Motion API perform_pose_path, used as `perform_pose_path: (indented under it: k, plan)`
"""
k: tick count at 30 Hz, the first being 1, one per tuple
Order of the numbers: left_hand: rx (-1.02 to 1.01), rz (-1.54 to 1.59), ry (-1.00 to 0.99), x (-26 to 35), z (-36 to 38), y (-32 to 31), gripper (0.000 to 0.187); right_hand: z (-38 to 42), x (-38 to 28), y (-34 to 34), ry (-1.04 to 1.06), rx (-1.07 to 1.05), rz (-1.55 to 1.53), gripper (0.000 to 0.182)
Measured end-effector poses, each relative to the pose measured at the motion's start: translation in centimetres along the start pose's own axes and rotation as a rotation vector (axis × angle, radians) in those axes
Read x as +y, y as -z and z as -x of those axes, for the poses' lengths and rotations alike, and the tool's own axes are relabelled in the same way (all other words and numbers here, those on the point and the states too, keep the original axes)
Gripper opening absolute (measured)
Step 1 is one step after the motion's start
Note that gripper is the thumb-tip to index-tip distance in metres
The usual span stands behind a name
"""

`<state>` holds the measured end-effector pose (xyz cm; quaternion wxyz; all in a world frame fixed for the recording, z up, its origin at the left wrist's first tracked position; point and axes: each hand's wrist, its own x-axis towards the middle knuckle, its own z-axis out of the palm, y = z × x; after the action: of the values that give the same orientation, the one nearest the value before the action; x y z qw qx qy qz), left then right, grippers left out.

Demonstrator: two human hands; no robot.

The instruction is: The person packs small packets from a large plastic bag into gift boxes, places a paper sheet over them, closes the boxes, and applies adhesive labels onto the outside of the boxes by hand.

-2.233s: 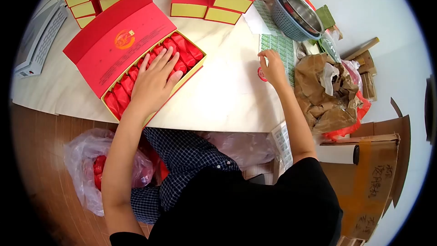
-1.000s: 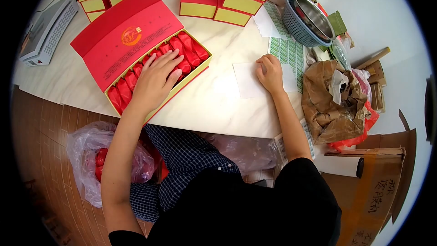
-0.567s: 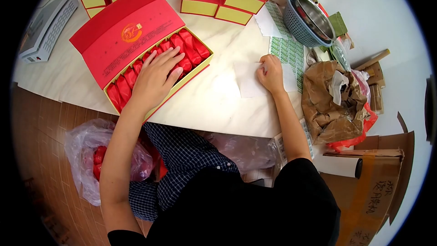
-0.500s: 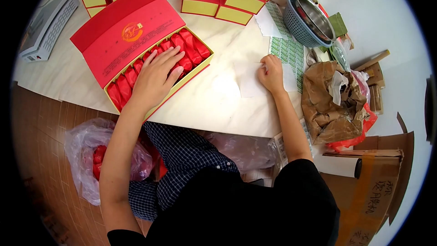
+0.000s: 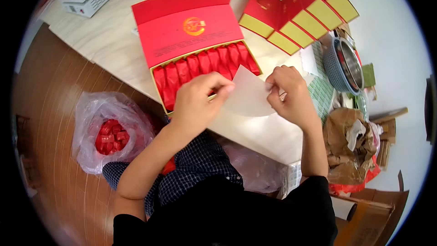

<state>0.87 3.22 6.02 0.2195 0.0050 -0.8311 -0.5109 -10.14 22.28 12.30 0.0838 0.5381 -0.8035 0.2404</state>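
Observation:
A thin white paper sheet is held up in front of me, over the table's front edge. My right hand pinches its right side between thumb and curled fingers. At the sheet's left edge, the thumb and forefinger of my left hand are closed on it, slightly blurred. Behind the hands lies an open red gift box with a gold emblem inside its raised lid. A row of red foil packets fills its yellow-edged tray; my left hand and the sheet hide part of the front.
Stacked red and yellow boxes stand at the back. On the right are a blue basket with a metal bowl, green patterned sheets and a crumpled brown bag. A plastic bag of red packets sits low on the left.
My left hand has left the packets and moved right to the sheet. My right hand has lifted the sheet off the table. The view has shifted, showing more of the left floor.

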Motion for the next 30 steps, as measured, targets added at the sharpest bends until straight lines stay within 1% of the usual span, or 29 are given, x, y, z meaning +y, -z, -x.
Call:
perform_pose_path:
  k: [1,2,3,4,7,9,10,11,12,13,14,15,16,17,19,20,21,22,23,24,25,27,28,29,30]
  plan:
    - [0.029,0.087,0.169,-0.3,0.3,1.1,0.015,-0.4,0.2,-0.3,0.015,-0.003,-0.015,0.015]
    - [0.079,0.052,0.079,-0.5,0.4,1.8,0.017,-0.8,0.4,-0.6,-0.032,-0.02,-0.098,0.014]
    - [0.091,0.047,0.088,-0.6,0.4,1.5,0.017,-1.1,0.4,-0.7,-0.081,-0.04,-0.177,0.014]
    - [0.19,0.144,0.012,-0.5,0.2,0.7,0.02,-1.7,0.0,-0.6,-0.09,-0.104,-0.267,0.016]
    - [0.209,0.337,-0.087,-0.6,-0.2,1.2,0.025,-3.4,-1.6,-0.6,-0.073,-0.165,-0.322,0.016]
    - [0.048,0.285,0.129,-1.5,-0.1,2.9,0.022,-4.2,-1.1,-0.5,-0.07,-0.202,-0.306,0.018]
    - [0.113,0.372,0.142,-2.3,-0.1,3.2,0.017,-4.6,-0.7,-0.2,-0.075,-0.242,-0.344,0.02]
    - [0.168,0.431,0.194,-2.8,-0.2,3.9,0.016,-4.9,-0.1,-0.1,-0.079,-0.284,-0.384,0.022]
    - [0.237,0.422,0.212,-2.9,-0.4,4.8,0.02,-5.0,0.9,-0.1,-0.11,-0.33,-0.411,0.018]
    - [0.307,0.412,0.23,-3.1,-0.4,5.5,0.024,-5.0,2.1,-0.1,-0.105,-0.333,-0.417,0.018]
    - [0.314,0.406,0.233,-3.3,-0.4,6.0,0.024,-4.9,3.4,-0.2,-0.202,-0.451,-0.434,0.015]
    - [0.392,0.406,0.239,-3.5,-0.4,6.5,0.029,-4.9,4.7,-0.3,-0.297,-0.569,-0.446,0.013]
    - [0.47,0.406,0.245,-3.7,-0.3,6.9,0.034,-4.7,6.1,-0.7,-0.315,-0.571,-0.448,0.014]
    - [0.477,0.4,0.247,-4.1,-0.1,7.3,0.034,-4.6,7.1,-1.2,-0.307,-0.575,-0.452,0.014]
    - [0.469,0.276,0.281,-5.4,0.4,7.4,0.035,-4.7,8.7,-2.3,-0.475,-0.356,-0.654,0.015]
    - [0.47,0.274,0.283,-5.9,0.5,7.1,0.035,-4.9,9.3,-2.9,-0.475,-0.309,-0.615,0.016]
    - [0.438,0.145,0.301,-6.2,0.7,6.8,0.035,-5.1,10.1,-3.9,-0.475,-0.309,-0.617,0.016]
    - [0.405,0.016,0.317,-6.4,0.9,6.6,0.034,-5.4,10.8,-5.2,-0.481,-0.214,-0.631,0.016]
    - [0.405,0.013,0.32,-6.3,1.0,6.4,0.034,-5.6,11.3,-6.2,-0.486,-0.119,-0.645,0.016]
    - [0.404,-0.093,0.36,-6.2,1.1,6.3,0.034,-6.1,11.0,-6.8,-0.523,-0.07,-0.604,0.016]
    - [0.404,-0.201,0.399,-6.1,1.2,6.2,0.034,-6.3,11.4,-7.3,-0.519,-0.074,-0.609,0.016]
    - [0.427,-0.258,0.377,-6.3,1.3,6.1,0.035,-6.7,11.7,-8.7,-0.431,0.01,-0.515,0.016]
    - [0.445,-0.309,0.351,-6.5,1.4,6.1,0.037,-6.9,11.2,-8.9,-0.487,0.014,-0.518,0.015]
    - [0.45,-0.312,0.355,-6.6,1.5,6.2,0.037,-7.0,11.2,-9.3,-0.483,0.009,-0.521,0.015]
    - [0.467,-0.326,0.34,-6.7,1.6,6.2,0.038,-7.1,11.2,-9.8,-0.467,0.053,-0.498,0.015]
